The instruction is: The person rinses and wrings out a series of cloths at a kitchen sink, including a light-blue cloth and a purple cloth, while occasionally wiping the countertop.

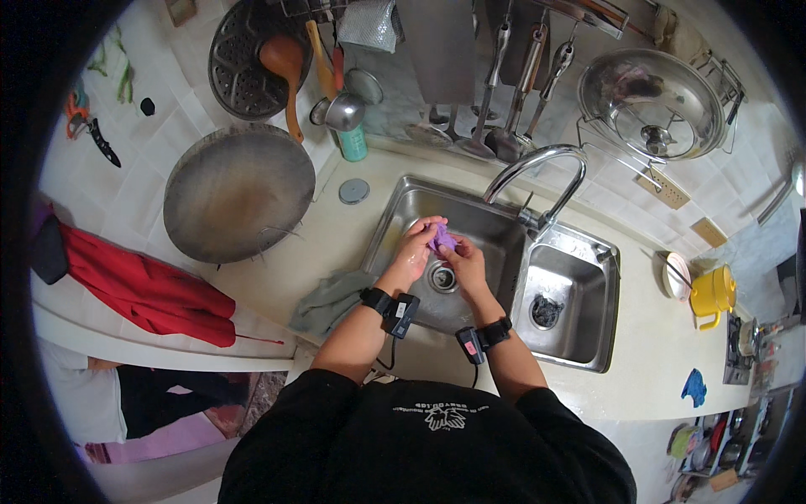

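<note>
A crumpled purple cloth [443,238] is bunched between my two hands above the larger basin of a stainless-steel double sink [387,217]. My left hand [419,249] grips it from the left, with wet-looking skin near the wrist. From the right, the fingers of my right hand [465,258] pinch the same cloth. Just below the hands shows the round drain [443,278]. The chrome gooseneck faucet [541,154] arches behind, its spout up and to the right of the hands. Both wrists wear strapped black devices with cables.
A grey-green cloth [330,302] lies on the counter left of the sink. Dark mesh [546,311] sits in the smaller basin's drain. A wok [239,192] leans at the left wall. To the right are a yellow pitcher [713,291] and blue cloth [694,387]. Another person [88,403] is lower left.
</note>
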A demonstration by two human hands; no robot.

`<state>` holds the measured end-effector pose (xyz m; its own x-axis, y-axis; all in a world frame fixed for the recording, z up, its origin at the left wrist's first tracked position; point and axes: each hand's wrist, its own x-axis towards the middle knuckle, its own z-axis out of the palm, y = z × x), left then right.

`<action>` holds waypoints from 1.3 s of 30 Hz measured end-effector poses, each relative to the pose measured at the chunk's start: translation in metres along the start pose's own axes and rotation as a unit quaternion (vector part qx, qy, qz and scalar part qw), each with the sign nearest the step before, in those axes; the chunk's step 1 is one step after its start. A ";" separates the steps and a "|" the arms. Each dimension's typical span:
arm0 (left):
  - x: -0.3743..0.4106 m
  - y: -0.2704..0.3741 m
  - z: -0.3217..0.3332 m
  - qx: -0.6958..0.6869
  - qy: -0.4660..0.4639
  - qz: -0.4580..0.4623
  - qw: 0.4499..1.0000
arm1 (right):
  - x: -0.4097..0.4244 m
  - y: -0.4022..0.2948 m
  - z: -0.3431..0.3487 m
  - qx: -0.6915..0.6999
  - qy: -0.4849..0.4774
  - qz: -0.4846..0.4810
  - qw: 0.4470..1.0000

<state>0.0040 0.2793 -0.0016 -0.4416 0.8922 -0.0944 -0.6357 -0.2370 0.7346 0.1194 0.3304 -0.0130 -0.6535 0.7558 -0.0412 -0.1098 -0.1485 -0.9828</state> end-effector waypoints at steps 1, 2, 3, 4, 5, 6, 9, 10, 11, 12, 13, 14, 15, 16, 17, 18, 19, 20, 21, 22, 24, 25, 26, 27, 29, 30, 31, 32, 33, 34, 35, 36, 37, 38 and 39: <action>-0.004 0.007 -0.003 0.028 -0.014 -0.005 0.999 | -0.005 -0.005 0.000 -0.011 0.013 -0.011 1.000; -0.006 0.014 -0.007 0.093 0.009 -0.030 0.995 | -0.010 -0.011 0.000 -0.023 0.025 -0.022 0.999; -0.005 0.013 -0.016 0.089 0.026 -0.005 0.996 | -0.015 -0.015 -0.002 -0.050 0.044 -0.021 0.998; 0.000 0.005 -0.025 0.081 0.045 0.023 0.995 | -0.016 -0.020 -0.010 -0.082 0.061 -0.020 0.995; 0.004 0.000 -0.036 0.074 0.066 0.051 0.994 | -0.017 -0.024 -0.017 -0.114 0.075 -0.020 0.990; 0.002 0.008 -0.037 0.024 0.063 0.023 0.997 | -0.017 -0.029 -0.026 -0.103 0.094 -0.032 0.990; -0.011 0.033 -0.023 -0.010 -0.004 -0.025 1.000 | -0.011 -0.032 -0.034 -0.173 0.042 -0.046 0.983; -0.011 0.032 -0.027 -0.005 -0.031 -0.052 0.998 | -0.010 -0.030 -0.026 -0.203 0.010 -0.099 0.974; -0.016 0.030 -0.025 0.043 -0.037 -0.052 0.997 | -0.008 -0.024 -0.015 -0.230 -0.025 -0.153 0.961; -0.024 0.039 -0.028 0.099 -0.041 -0.048 0.993 | -0.001 -0.019 0.012 -0.247 -0.060 -0.213 0.943; -0.039 0.036 -0.032 0.096 -0.152 0.107 0.978 | -0.001 -0.016 0.023 -0.298 -0.040 -0.148 0.942; -0.045 0.042 -0.029 0.118 -0.102 0.101 0.983 | -0.001 -0.008 0.030 -0.337 -0.054 -0.137 0.930; -0.049 0.045 -0.023 0.140 -0.058 0.089 0.984 | -0.006 -0.002 0.025 -0.366 -0.064 -0.136 0.918; -0.052 0.045 -0.008 0.161 -0.027 0.072 0.984 | -0.008 -0.001 0.017 -0.394 -0.065 -0.136 0.907; -0.038 0.030 -0.014 0.207 -0.006 0.122 0.971 | -0.015 -0.002 0.005 -0.420 -0.067 -0.126 0.896; -0.023 0.014 -0.020 0.257 0.021 0.172 0.951 | -0.014 -0.004 -0.003 -0.440 -0.068 -0.115 0.888; -0.009 -0.001 -0.029 0.304 0.060 0.220 0.925 | -0.013 -0.002 -0.007 -0.444 -0.067 -0.096 0.888; -0.015 0.008 -0.020 0.326 0.036 0.130 0.936 | -0.012 0.005 -0.017 -0.434 -0.061 -0.067 0.897; -0.019 0.015 -0.018 0.351 0.029 0.076 0.933 | -0.002 0.023 -0.033 -0.384 -0.047 -0.037 0.922; -0.018 0.009 -0.025 0.412 0.037 0.153 0.897 | -0.003 0.019 -0.009 -0.294 -0.077 -0.083 0.949; -0.028 0.009 -0.023 0.477 0.008 0.156 0.865 | -0.017 0.015 0.017 -0.107 -0.108 -0.154 0.976; -0.042 0.015 -0.017 0.490 -0.010 0.141 0.860 | -0.013 0.020 0.014 -0.110 -0.118 -0.128 0.979; -0.042 0.005 -0.018 0.469 -0.005 0.147 0.871 | -0.004 0.027 0.007 -0.116 -0.125 -0.103 0.980; -0.035 -0.004 -0.017 0.450 -0.011 0.158 0.879 | 0.004 0.031 0.002 -0.122 -0.121 -0.086 0.981; -0.029 -0.002 -0.014 0.438 -0.035 0.174 0.881 | 0.016 0.040 -0.007 -0.115 -0.070 -0.100 0.986; -0.031 -0.002 -0.011 0.432 -0.046 0.173 0.884 | 0.013 0.033 -0.008 -0.137 -0.046 -0.075 0.987; -0.020 -0.017 -0.025 0.364 -0.042 0.241 0.899 | 0.005 0.026 -0.013 -0.163 -0.019 -0.048 0.985; -0.054 0.018 0.004 0.330 -0.052 0.097 0.938 | 0.021 0.057 -0.057 -0.179 0.016 -0.064 0.982; -0.046 0.014 -0.012 0.343 -0.025 0.034 0.938 | 0.010 0.043 -0.032 -0.164 0.005 -0.081 0.983; -0.051 0.011 -0.013 0.254 -0.050 0.043 0.965 | 0.021 0.059 -0.055 -0.183 -0.038 -0.083 0.979; -0.050 0.013 -0.032 0.247 -0.045 0.027 0.967 | -0.003 0.027 -0.006 -0.137 -0.031 -0.037 0.989; -0.045 0.011 -0.039 0.243 -0.063 0.006 0.968 | -0.007 0.014 0.004 -0.121 -0.055 -0.025 0.991; -0.042 0.014 -0.038 0.274 -0.101 0.013 0.956 | -0.002 0.019 -0.004 -0.117 -0.029 -0.025 0.992; -0.038 0.017 -0.043 0.282 -0.092 -0.008 0.955 | -0.008 0.002 0.004 -0.070 -0.038 -0.002 0.997; -0.032 0.012 -0.050 0.266 -0.108 -0.002 0.958 | -0.007 -0.004 -0.002 -0.085 -0.016 0.020 0.996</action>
<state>-0.0211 0.2281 -0.0237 -0.2625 0.9649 0.0015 -0.1998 -0.0559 0.9783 0.1259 0.3271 -0.0093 -0.6785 0.7304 -0.0778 0.0432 -0.0660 -0.9969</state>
